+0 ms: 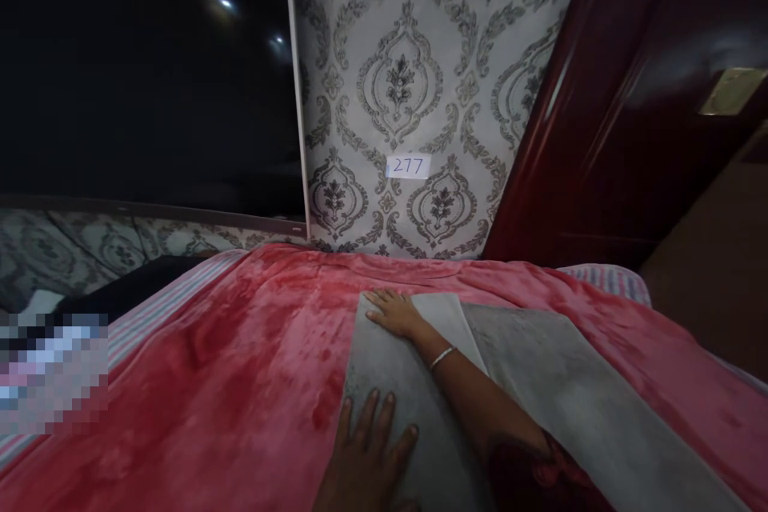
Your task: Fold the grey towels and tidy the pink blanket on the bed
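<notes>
Grey cloth (558,392) lies flat on a red plush blanket (228,384) that covers the bed (607,278). It is in front of the person, a little to the right of the middle. Its long axis runs away from the person, from the near right corner of the picture up toward the wall and slightly to the left. It seems to be in two layers or panels, a paler one on the left and a darker one on the right, but I cannot tell if this is one folded piece or two.

Both hands rest on the paler left part. The left hand (366,456) is the nearer one. It lies palm down at the near end, close to the left edge of the cloth, fingers spread and pointing away. The right hand (393,314) reaches across to the far end, also flat and open, with its fingertips at the far left corner (a thin bracelet (442,357) is on this wrist). Neither hand grips anything; they only press on the cloth.

Behind the bed is patterned wallpaper (420,56) with a small label (408,166) reading 277, and on the right stands a dark red wooden panel (600,136).
</notes>
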